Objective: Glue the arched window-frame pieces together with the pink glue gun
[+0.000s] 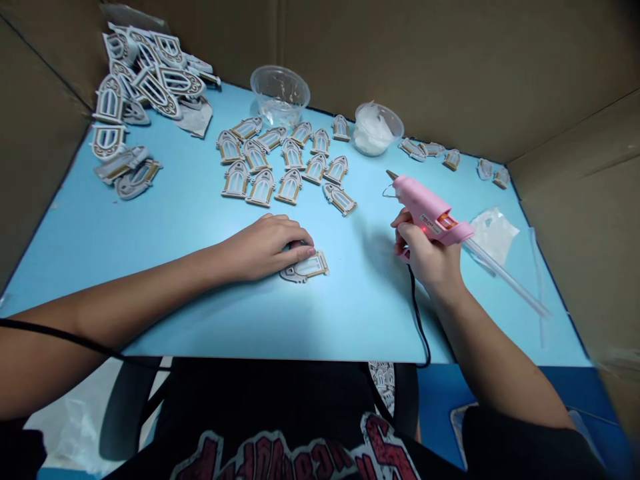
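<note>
Right grip: the right hand (pixel 425 257) is wrapped tight round the handle of the pink glue gun (pixel 429 210), fingers curled shut on it, forefinger up by the trigger
Left grip: the left hand (pixel 265 245) lies flat, fingers pressed together, fingertips (pixel 303 253) bearing down on the arched window piece (pixel 306 267); it pins, it does not pinch
Gun heading: nozzle points up and to the left, away from the person; long axis runs on a slant from nozzle to the clear glue stick (pixel 505 277) jutting out behind, lower right
Gun place: held just above the blue worktop (pixel 200 313), right of centre, well apart from the pinned piece
Piece heading: long axis lies nearly left to right, slightly tilted, flat on the worktop
Piece place: near the front middle, half under the left fingers
Cord: black cable (pixel 419 320) drops from the handle over the front edge
Behind: rows of small finished windows (pixel 280 163), a heap of larger ones (pixel 145 73) at far left
</note>
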A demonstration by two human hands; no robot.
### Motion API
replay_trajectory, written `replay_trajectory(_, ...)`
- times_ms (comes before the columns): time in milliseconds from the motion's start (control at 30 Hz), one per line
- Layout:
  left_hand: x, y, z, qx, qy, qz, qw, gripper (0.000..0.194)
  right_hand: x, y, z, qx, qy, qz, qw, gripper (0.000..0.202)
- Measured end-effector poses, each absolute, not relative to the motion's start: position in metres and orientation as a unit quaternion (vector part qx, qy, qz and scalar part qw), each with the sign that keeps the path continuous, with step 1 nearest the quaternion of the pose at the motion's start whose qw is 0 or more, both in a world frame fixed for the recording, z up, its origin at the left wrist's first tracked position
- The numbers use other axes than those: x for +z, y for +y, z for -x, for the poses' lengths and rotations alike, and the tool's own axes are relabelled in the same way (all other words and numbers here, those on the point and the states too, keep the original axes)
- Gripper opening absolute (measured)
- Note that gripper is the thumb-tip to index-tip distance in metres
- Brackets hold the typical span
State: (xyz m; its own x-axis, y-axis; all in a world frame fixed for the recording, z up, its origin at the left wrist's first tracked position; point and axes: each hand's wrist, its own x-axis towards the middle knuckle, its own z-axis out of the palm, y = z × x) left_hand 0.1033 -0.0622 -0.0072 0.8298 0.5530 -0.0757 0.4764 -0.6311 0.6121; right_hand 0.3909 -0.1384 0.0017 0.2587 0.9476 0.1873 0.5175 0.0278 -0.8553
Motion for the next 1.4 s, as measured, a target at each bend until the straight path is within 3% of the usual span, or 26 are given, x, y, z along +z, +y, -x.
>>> replay_trajectory(233, -0.006, -0.051, -0.099, 0.056, 0.266, -0.889, 0.369, 0.036, 0.004, -0.139, -0.390, 0.234, -0.569, 0.662, 0.428, 0.002)
replay_trajectory(567, 0.000, -0.063, -0.104, 0.100, 0.352, -0.847, 0.385, 0.028, 0.001, -0.140, -0.391, 0.228, -0.578, 0.662, 0.419, 0.002)
replay_trajectory(933, 0.005, -0.080, -0.115, 0.058, 0.431, -0.854, 0.285, 0.029, -0.001, -0.137, -0.389, 0.233, -0.573, 0.667, 0.416, 0.003)
replay_trajectory(1400, 0.008, -0.071, -0.112, 0.012, 0.444, -0.845, 0.298, 0.026, 0.001, -0.138, -0.390, 0.228, -0.566, 0.671, 0.421, 0.003)
